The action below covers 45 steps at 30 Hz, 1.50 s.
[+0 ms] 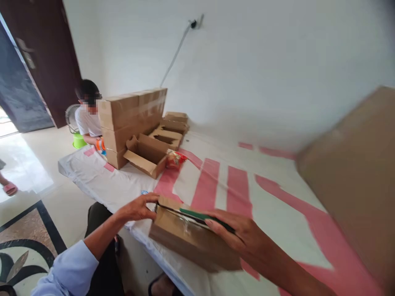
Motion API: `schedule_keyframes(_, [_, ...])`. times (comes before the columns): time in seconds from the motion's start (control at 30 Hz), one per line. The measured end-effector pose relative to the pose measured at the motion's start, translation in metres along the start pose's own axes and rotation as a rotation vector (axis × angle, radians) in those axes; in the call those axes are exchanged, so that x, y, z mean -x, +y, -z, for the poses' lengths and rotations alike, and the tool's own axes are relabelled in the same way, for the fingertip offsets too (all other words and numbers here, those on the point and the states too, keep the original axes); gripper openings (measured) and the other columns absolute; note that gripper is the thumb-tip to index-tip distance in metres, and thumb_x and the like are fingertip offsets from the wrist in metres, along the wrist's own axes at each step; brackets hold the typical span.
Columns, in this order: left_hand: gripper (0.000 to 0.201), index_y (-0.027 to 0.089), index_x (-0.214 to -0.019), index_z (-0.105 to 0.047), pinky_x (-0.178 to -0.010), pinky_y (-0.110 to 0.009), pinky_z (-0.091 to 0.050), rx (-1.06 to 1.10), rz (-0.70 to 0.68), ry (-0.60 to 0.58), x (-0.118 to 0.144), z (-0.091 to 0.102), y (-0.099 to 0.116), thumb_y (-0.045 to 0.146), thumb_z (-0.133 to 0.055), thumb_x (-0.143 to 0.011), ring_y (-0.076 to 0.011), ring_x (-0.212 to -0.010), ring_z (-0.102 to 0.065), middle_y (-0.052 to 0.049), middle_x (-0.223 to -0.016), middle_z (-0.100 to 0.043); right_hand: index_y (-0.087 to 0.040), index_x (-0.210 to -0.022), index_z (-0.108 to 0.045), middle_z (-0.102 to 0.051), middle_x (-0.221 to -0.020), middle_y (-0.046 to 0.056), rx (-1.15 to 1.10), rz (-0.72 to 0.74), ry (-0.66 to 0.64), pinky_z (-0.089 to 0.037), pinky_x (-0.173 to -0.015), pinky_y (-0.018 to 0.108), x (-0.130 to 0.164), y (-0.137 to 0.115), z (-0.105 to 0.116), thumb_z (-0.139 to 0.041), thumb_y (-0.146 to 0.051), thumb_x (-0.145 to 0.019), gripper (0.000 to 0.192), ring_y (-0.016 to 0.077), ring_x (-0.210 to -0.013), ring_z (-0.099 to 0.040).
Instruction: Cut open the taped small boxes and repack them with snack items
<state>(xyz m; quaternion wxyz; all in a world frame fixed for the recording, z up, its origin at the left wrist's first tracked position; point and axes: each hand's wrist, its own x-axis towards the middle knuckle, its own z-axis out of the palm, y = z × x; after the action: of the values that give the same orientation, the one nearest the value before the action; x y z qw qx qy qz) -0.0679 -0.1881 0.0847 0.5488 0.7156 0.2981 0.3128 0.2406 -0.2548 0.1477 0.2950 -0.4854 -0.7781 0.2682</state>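
Note:
A closed cardboard box [191, 240] rests at the table's near edge, slightly blurred, with shiny clear tape on its side. My left hand [140, 209] grips its left end, thumb and fingers around the corner. Over the box's top edge, my right hand [230, 230] is closed on a long, slim green-and-black tool [196, 214]. The tool lies along the edge, and its exact kind is not clear. Beyond my hands, an open cardboard box [148, 154] stands next to a red snack packet [175, 159].
Stacked taped boxes [132, 119] rise at the far left of the table [210, 144], with more open boxes [169, 135] beside them. A large cardboard box [354, 176] blocks the right side. Another person [89, 115] sits behind the stack. A wall [262, 74] bounds the back.

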Motion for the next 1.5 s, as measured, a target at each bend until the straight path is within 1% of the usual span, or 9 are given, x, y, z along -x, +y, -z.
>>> schedule_keyframes(0.17, [0.057,0.028,-0.122,-0.084,-0.109,-0.041,-0.052,-0.058,0.019,0.017,0.003,-0.002,0.002,0.016,-0.083,-0.067,-0.0346,-0.132,-0.058,-0.007,-0.133,-0.073,-0.032,-0.098,-0.084,-0.084,-0.096,0.01,0.044,0.095,-0.014,-0.063,-0.069,0.036,-0.013,0.023,-0.01,-0.054,-0.066,-0.098,0.046,0.0285,-0.08,-0.078])
schedule_keyframes(0.3, [0.062,0.028,-0.125,-0.082,-0.111,-0.04,-0.05,-0.073,0.062,0.009,0.006,-0.003,0.01,0.011,-0.078,-0.065,-0.0327,-0.132,-0.057,-0.006,-0.133,-0.071,-0.033,-0.098,-0.082,-0.083,-0.094,0.006,0.154,0.055,-0.058,-0.061,-0.069,0.034,-0.011,0.015,-0.008,-0.046,-0.063,-0.103,0.048,0.0257,-0.082,-0.078])
schedule_keyframes(0.5, [0.059,0.025,-0.125,-0.081,-0.111,-0.04,-0.05,-0.094,0.048,-0.006,0.004,-0.002,0.016,0.014,-0.077,-0.068,-0.0318,-0.132,-0.057,-0.007,-0.136,-0.07,-0.035,-0.109,-0.081,-0.083,-0.102,0.004,0.294,0.054,-0.143,-0.059,-0.072,0.034,-0.014,-0.009,-0.001,-0.042,-0.051,-0.105,0.042,0.0248,-0.088,-0.078])
schedule_keyframes(0.67, [0.059,0.025,-0.131,-0.078,-0.112,-0.04,-0.05,-0.135,0.057,-0.036,0.002,0.001,0.016,0.017,-0.077,-0.072,-0.0311,-0.133,-0.057,-0.008,-0.142,-0.068,-0.03,-0.1,-0.08,-0.08,-0.088,0.004,0.398,0.073,-0.186,-0.055,-0.066,0.033,-0.02,-0.019,-0.003,-0.042,-0.038,-0.105,0.039,0.024,-0.08,-0.076])
schedule_keyframes(0.8, [0.058,0.024,-0.133,-0.077,-0.117,-0.042,-0.046,-0.157,0.026,-0.064,-0.001,0.005,0.016,0.022,-0.081,-0.076,-0.0313,-0.135,-0.058,-0.009,-0.142,-0.068,-0.03,-0.111,-0.079,-0.081,-0.097,0.004,0.412,0.096,-0.184,-0.054,-0.068,0.031,-0.02,-0.019,-0.002,-0.043,-0.037,-0.107,0.037,0.0223,-0.085,-0.076])
schedule_keyframes(0.9, [0.055,0.025,-0.134,-0.077,-0.119,-0.043,-0.044,-0.173,0.03,-0.086,-0.004,0.006,0.017,0.025,-0.082,-0.079,-0.0321,-0.136,-0.057,-0.009,-0.142,-0.068,-0.03,-0.116,-0.079,-0.081,-0.096,0.004,0.477,0.12,-0.163,-0.052,-0.068,0.029,-0.021,-0.017,-0.001,-0.046,-0.035,-0.106,0.035,0.0213,-0.083,-0.075])
schedule_keyframes(1.13, [0.052,0.026,-0.135,-0.076,-0.12,-0.045,-0.043,-0.212,0.011,-0.137,-0.008,0.01,0.021,0.027,-0.08,-0.083,-0.0322,-0.136,-0.057,-0.009,-0.144,-0.066,-0.029,-0.115,-0.08,-0.083,-0.102,0.004,0.504,0.042,-0.225,-0.051,-0.069,0.031,-0.011,-0.021,0.018,-0.045,-0.031,-0.106,0.036,0.0216,-0.085,-0.075])
schedule_keyframes(1.27, [0.052,0.027,-0.135,-0.076,-0.112,-0.042,-0.05,-0.243,0.036,-0.123,-0.009,0.009,0.023,0.03,-0.08,-0.084,-0.0321,-0.136,-0.055,-0.009,-0.145,-0.065,-0.028,-0.108,-0.08,-0.083,-0.1,0.004,0.548,0.015,-0.218,-0.049,-0.067,0.031,-0.011,-0.022,0.018,-0.047,-0.03,-0.106,0.033,0.0226,-0.084,-0.075])
schedule_keyframes(1.5, [0.05,0.028,-0.131,-0.078,-0.114,-0.041,-0.049,-0.246,0.05,-0.147,-0.01,0.008,0.027,0.019,-0.074,-0.082,-0.0308,-0.137,-0.056,-0.008,-0.146,-0.064,-0.031,-0.119,-0.079,-0.083,-0.104,0.003,0.569,0.034,-0.232,-0.051,-0.07,0.029,-0.007,-0.014,0.02,-0.048,-0.031,-0.107,0.033,0.0217,-0.09,-0.076])
